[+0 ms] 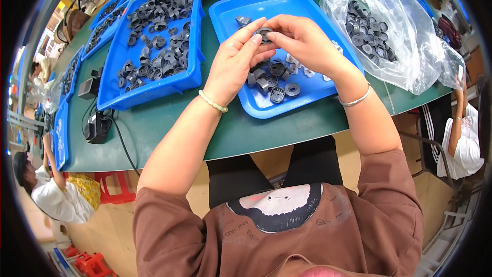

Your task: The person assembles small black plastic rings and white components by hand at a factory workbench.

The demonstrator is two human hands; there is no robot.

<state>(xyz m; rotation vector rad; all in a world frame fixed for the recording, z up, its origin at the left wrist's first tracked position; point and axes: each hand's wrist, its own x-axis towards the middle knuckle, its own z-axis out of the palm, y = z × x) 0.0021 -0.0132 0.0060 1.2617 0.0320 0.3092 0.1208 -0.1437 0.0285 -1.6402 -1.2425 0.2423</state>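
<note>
Both my hands meet over a shallow blue tray (225,7) in front of me. Between them is a small round dark grey plastic part (265,35). My left hand (240,54) closes on its left side with the thumb and fingers. From the right, my right hand (302,41) grips the same part, its thumb on the near face and the index finger curled over the top. In the tray below lie several similar dark grey round parts (277,94) and some small white pieces (308,72). Another grey part (243,20) rests beyond my left fingertips.
At left stands a deeper blue bin (148,95) heaped with grey parts. A clear plastic bag (410,46) holding round grey parts lies at right. Black adapters (96,128) with a cable sit on the green table (169,141). Other people (66,195) sit at both sides.
</note>
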